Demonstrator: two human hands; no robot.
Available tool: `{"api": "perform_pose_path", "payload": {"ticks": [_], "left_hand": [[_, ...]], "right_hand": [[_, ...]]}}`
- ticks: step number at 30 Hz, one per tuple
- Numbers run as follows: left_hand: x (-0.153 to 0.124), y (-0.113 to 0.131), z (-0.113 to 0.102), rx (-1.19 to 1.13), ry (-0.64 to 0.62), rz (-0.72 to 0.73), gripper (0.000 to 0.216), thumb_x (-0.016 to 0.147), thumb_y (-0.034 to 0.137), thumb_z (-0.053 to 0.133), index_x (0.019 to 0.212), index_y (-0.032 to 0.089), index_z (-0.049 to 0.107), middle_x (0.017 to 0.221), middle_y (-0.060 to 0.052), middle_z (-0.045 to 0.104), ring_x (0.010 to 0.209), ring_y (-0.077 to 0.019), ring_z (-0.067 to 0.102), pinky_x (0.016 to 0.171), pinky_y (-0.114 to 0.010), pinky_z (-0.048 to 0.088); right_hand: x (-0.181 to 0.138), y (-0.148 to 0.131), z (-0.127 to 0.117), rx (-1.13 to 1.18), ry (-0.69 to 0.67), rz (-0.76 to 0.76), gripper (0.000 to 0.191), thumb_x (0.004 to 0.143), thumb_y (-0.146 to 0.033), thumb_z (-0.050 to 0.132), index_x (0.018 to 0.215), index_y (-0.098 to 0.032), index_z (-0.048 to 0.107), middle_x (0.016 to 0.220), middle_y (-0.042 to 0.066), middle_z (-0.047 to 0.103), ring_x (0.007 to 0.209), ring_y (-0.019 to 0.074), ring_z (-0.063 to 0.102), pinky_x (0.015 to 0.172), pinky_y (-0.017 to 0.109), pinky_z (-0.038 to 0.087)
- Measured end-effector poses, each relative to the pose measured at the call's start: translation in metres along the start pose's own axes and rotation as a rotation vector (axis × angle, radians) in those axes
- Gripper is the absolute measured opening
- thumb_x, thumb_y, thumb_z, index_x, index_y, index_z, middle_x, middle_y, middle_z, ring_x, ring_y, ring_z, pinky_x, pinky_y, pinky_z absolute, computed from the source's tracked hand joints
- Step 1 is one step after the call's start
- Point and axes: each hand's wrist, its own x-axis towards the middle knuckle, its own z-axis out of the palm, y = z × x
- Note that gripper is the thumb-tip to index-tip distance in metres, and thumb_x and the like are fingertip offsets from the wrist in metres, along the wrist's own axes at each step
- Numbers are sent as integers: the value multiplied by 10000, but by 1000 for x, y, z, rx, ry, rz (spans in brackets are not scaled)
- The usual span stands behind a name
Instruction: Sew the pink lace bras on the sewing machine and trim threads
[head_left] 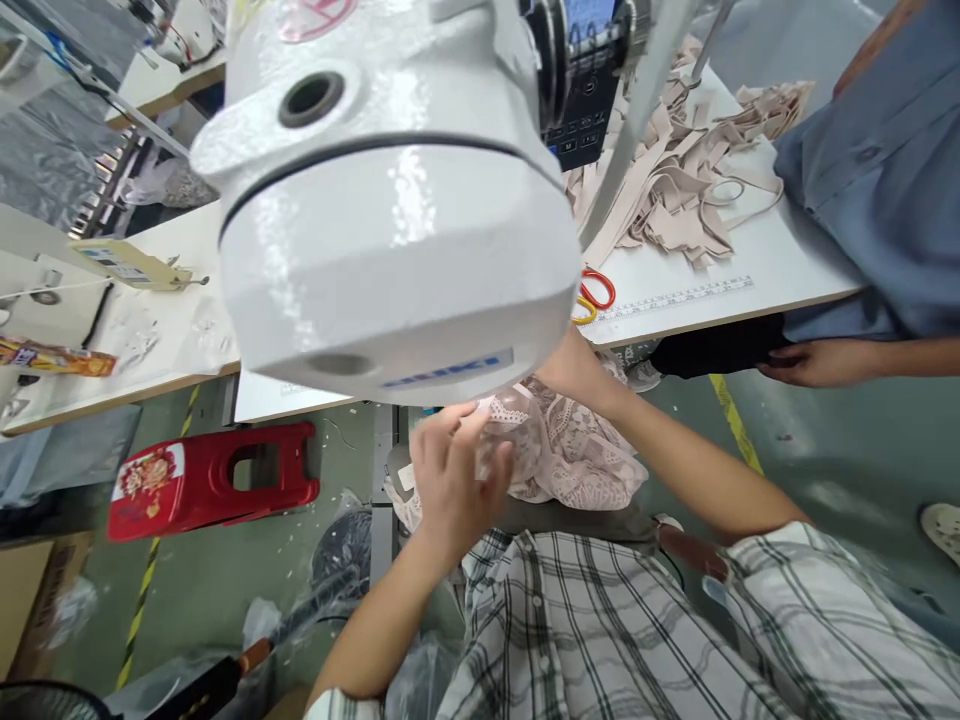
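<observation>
Pale pink lace fabric (592, 460) lies bunched over my lap, below the white sewing machine head (405, 250). My left hand (454, 475) is at the near left edge of the lace, its fingers and thumb apart and slightly blurred. A scalloped lace trim (510, 408) shows just beyond those fingertips. On the far side of the lace, my right hand (568, 362) reaches in beneath the machine head, which covers its fingers. The needle area is also hidden behind the machine head.
Scissors with red and yellow handles (598, 290) lie by a printed ruler (675, 298) on the white table. Beige fabric strips (675, 190) are heaped behind them. A co-worker's hand (817, 362) is at the right. A red stool (217, 475) occupies the floor at left.
</observation>
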Motion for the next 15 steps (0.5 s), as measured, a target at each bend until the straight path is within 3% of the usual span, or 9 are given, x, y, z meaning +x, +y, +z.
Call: {"api": "perform_pose_path", "payload": {"ticks": [5, 15], "left_hand": [[-5, 23, 7, 115, -174, -1, 493, 933, 366, 612, 1376, 163, 539, 1289, -172, 644, 1163, -296, 576, 1016, -411, 379], [-4, 19, 9, 130, -190, -9, 429, 942, 331, 584, 1333, 159, 612, 1287, -187, 615, 1154, -311, 528, 1005, -427, 373]], "right_hand": [[-3, -2, 2, -29, 7, 3, 56, 812, -253, 598, 826, -202, 614, 999, 69, 642, 681, 155, 537, 619, 299, 493], [4, -12, 1, -148, -42, 57, 31, 816, -164, 617, 821, -194, 624, 912, 74, 614, 735, 198, 564, 705, 369, 507]]}}
